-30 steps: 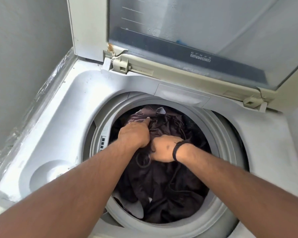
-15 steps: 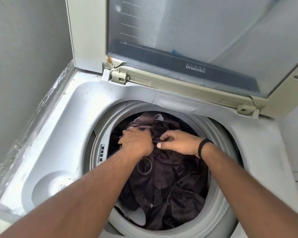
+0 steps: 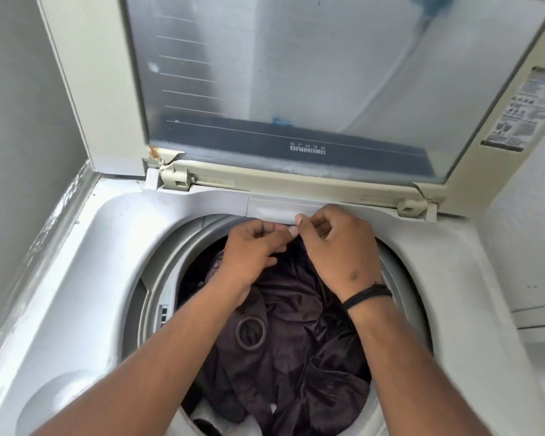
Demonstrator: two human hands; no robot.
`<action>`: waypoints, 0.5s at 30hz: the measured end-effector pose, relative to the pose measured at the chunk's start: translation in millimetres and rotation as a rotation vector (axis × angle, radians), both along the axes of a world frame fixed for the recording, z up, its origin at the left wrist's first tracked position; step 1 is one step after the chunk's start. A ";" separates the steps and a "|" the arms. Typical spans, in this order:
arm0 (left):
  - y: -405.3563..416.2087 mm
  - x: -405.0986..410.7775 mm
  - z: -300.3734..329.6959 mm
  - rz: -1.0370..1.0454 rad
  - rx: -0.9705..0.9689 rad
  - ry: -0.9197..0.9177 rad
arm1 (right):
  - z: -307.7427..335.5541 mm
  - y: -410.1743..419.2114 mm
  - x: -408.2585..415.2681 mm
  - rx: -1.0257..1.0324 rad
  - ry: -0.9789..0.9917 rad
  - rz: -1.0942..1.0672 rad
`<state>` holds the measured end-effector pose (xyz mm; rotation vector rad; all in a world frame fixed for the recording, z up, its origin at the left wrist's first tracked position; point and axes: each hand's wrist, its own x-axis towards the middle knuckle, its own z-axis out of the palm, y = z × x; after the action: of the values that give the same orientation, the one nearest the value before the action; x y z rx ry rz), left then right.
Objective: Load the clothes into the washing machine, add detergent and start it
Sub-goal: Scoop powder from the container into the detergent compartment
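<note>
Up from the drum since a second ago: both hands, then pressing down into the clothes (image 3: pixel 296 335), now raised to the far rim of the opening, fingertips meeting just under the small panel (image 3: pixel 274 209) at the back. Judged from that, loading looks done or nearly so, and attention seems to be turning to that panel, possibly a detergent drawer, though impossible to confirm.

Far left: grey wall (image 3: pixel 19 121), then the machine (image 3: pixel 76 278) top with a round recess near the front corner. Next, left hand (image 3: pixel 252 250), fingers curled, thumb and forefinger pinched together; hard to tell whether on a bit of dark cloth or on nothing. Below it, in the drum, dark purplish clothes heaped high, with a dark ring (image 3: pixel 250 333) lying on top. Touching at the fingertips, right hand (image 3: pixel 337 250), fingers likewise curled and pinching; a fold of dark cloth rising toward it, so probably holding fabric, but not certain. Black band (image 3: pixel 367 295) on that wrist. Above all, lid (image 3: pixel 296 73) standing open. Far right, a sticker (image 3: pixel 523 111) on the lid frame.

No detergent in view; detergent and start not yet done.
</note>
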<state>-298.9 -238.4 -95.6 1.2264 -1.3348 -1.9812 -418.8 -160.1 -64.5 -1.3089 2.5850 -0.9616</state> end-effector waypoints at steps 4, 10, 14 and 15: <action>2.3 1.6 7.1 0.037 0.199 0.082 | -9.4 2.3 -4.6 -0.042 0.032 -0.065; 1.0 0.1 11.8 0.130 0.310 0.138 | -5.0 -6.0 5.7 -0.289 -0.783 -0.338; 2.2 -1.1 14.4 0.077 0.334 0.154 | 4.8 -6.6 11.4 -0.484 -1.265 -0.404; 2.9 -1.9 15.1 0.077 0.330 0.154 | 4.4 -7.2 12.8 -0.521 -1.321 -0.401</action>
<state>-300.8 -235.5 -80.4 1.2150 -0.8988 -2.2504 -406.1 -167.4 -60.2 0.0427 1.5370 -1.7842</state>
